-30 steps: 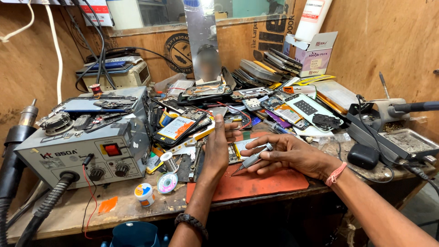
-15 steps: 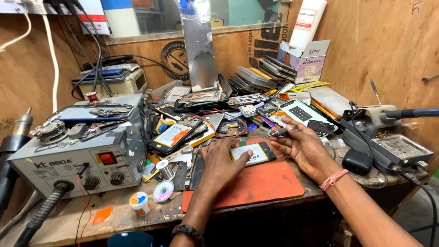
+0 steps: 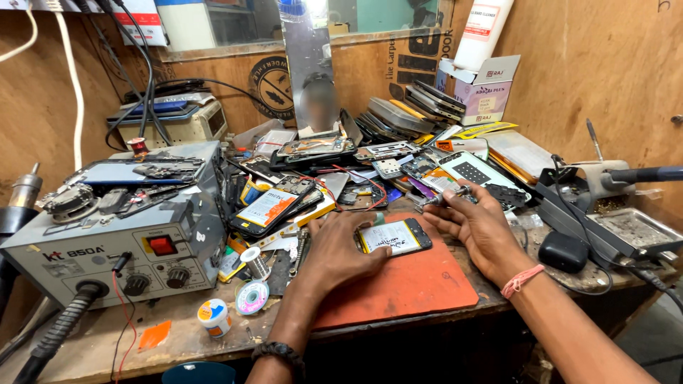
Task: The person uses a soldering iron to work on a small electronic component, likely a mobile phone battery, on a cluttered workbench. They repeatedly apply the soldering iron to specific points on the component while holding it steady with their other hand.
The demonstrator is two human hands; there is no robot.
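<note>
An opened phone (image 3: 395,236) lies face down on the orange work mat (image 3: 409,288), its pale battery showing. My left hand (image 3: 341,252) rests on the phone's left end and holds it down. To the right, my right hand (image 3: 478,224) grips a small metal tool (image 3: 445,199), probably tweezers, whose tip points left above the phone's far edge. A pink band circles my right wrist and a dark beaded band my left.
A grey hot-air rework station (image 3: 121,245) stands at the left with its hose. Solder spools (image 3: 252,295) and a small flux tub (image 3: 215,316) sit by the mat. Phone parts and boards (image 3: 398,153) pile behind. A metal tray (image 3: 629,231) and soldering stand lie to the right.
The phone has been laid flat on the mat under my left hand. My right hand has drawn back to the right with the tool.
</note>
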